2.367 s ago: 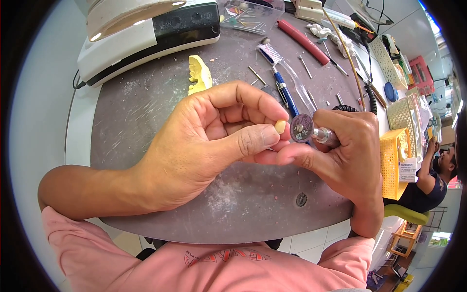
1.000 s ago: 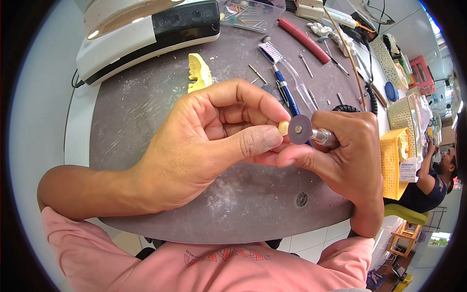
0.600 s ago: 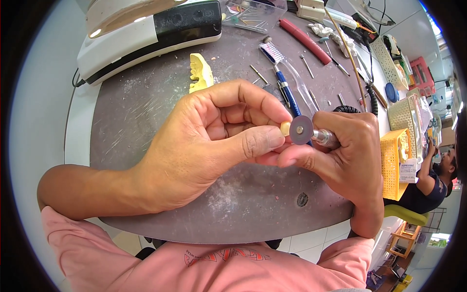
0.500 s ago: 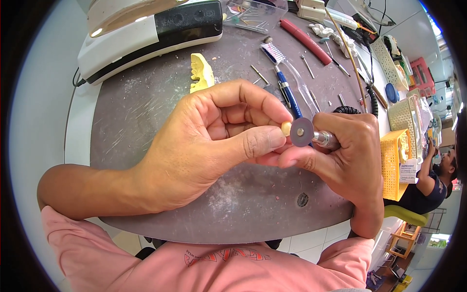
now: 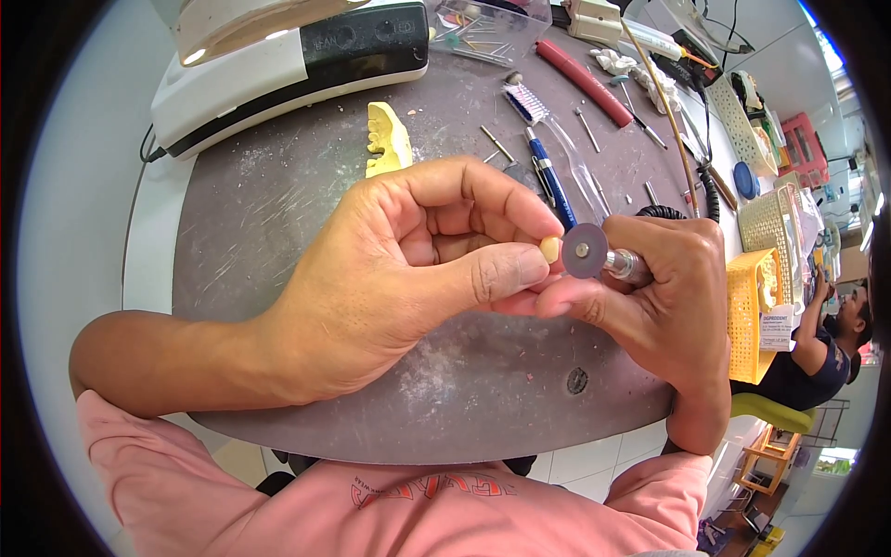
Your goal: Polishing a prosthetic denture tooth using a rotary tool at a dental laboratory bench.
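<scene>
Between the thumb and index fingertip of my left hand (image 5: 399, 260) is a small cream-coloured dental crown (image 5: 551, 249). My right hand (image 5: 664, 288) is closed round a silver rotary handpiece (image 5: 627, 266). A round grey-purple grinding disc (image 5: 585, 251) is mounted on its tip. The disc sits right beside the crown; whether the two touch I cannot tell. My fingertips meet below the disc, bracing both hands together. Beyond my left hand a yellow dental plaster model (image 5: 387, 141) lies on the grey table (image 5: 278, 223), its lower end near my knuckles.
A white-and-black lamp unit (image 5: 306, 74) stands at the far left. Past my hands lie a blue pen (image 5: 549, 176), a toothbrush (image 5: 527, 104), a dark red rod (image 5: 585, 82) and several burs. Yellow (image 5: 747, 325) and cream baskets line the right, where another person (image 5: 826, 343) sits farther off.
The disc and handpiece have shifted slightly right, so more of the crown shows. Both hands keep their holds.
</scene>
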The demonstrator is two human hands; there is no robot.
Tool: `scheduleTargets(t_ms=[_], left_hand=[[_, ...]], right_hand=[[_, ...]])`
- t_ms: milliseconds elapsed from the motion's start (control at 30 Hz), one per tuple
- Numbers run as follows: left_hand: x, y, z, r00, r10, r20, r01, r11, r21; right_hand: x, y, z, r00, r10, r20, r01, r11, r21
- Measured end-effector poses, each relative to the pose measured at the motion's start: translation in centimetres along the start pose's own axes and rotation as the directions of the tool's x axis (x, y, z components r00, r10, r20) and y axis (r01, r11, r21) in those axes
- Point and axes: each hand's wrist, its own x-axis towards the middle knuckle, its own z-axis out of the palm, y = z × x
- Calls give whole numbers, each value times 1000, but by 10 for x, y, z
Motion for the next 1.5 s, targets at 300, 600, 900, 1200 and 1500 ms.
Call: scheduleTargets(t_ms=[300, 600, 900, 1200, 1500], left_hand=[[-1, 4, 1, 998, -57, -6, 57, 998, -16], [-1, 3, 1, 999, -48, 2, 48, 999, -15], [1, 1, 0, 999, -51, -1, 51, 998, -27], [1, 1, 0, 999, -35, -6, 35, 999, -20], [1, 1, 0, 999, -35, 5, 35, 999, -26]], right_hand=[[0, 0, 0, 1000, 12, 2, -12, 1000, 4], [0, 0, 0, 1000, 3, -1, -3, 1000, 4], [-2, 2, 2, 1000, -10, 16, 10, 1000, 28], [-1, 0, 0, 1000, 18, -12, -18, 1000, 5], [-1, 0, -1, 1000, 22, 3, -22, 1000, 7]])
